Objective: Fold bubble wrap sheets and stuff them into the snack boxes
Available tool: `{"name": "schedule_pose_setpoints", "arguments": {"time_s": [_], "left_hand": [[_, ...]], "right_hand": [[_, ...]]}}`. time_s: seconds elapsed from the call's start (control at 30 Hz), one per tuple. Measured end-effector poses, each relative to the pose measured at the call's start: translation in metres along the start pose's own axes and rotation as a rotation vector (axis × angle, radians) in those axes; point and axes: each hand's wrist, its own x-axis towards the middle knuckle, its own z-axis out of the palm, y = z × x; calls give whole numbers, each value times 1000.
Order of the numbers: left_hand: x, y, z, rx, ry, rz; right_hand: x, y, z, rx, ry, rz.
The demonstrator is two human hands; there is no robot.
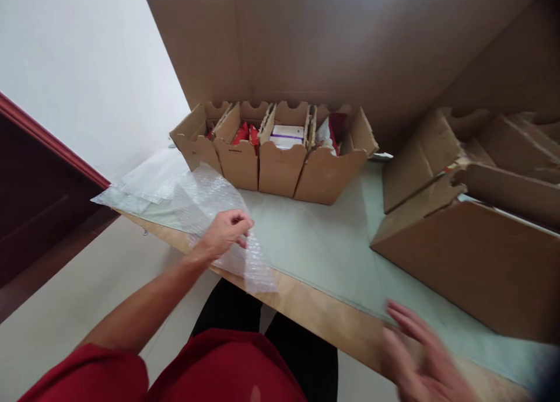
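A clear sheet of bubble wrap lies across the front edge of the table, one corner hanging over it. My left hand is closed at the right side of this sheet, thumb and fingers pinched on it, though the exact grip is partly hidden. Over the table's front edge on the right, my right hand is blurred by motion. Its fingers are spread and nothing shows in them. Several more flat bubble wrap sheets lie at the table's left end.
Several cardboard bins stand in a row at the back, holding red packets and white boxes. Larger cardboard bins occupy the right side. A tall cardboard panel rises behind. A pale green sheet covers the table.
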Motion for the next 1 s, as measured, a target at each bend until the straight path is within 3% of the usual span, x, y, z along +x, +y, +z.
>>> {"name": "schedule_pose_setpoints", "arguments": {"time_s": [0.1, 0.17, 0.23, 0.3, 0.43, 0.53, 0.63, 0.7, 0.77, 0.87, 0.93, 1.0], "left_hand": [[-2, -6, 75, -55, -128, 9], [-11, -6, 115, -90, -215, 17], [-23, -1, 141, -122, -268, 99], [-36, 10, 151, -174, -269, 257], [-62, 24, 136, -325, -173, 518], [-81, 7, 118, -352, -97, 527], [-96, -27, 105, -304, -153, 262], [-103, -46, 98, -223, -315, 33], [-109, -54, 88, -84, -531, -78], [-110, -49, 69, 132, -744, 40], [-99, -39, 57, 215, -712, 208], [-78, -29, 47, 295, -555, 391]], "right_hand": [[-7, -12, 29, 203, -318, 58], [-5, -25, 40, 285, -431, 76], [-4, -34, 43, 252, -403, 76], [-2, -40, 37, 152, -266, 24], [8, -48, 7, -48, 3, -297], [27, -53, -17, -203, 76, -502], [45, -49, -29, -355, 55, -546], [52, -37, -29, -464, -56, -529], [55, -19, -27, -576, -190, -488], [52, 5, -29, -667, -303, -418], [47, 15, -35, -655, -288, -362], [41, 18, -43, -610, -258, -289]]}}
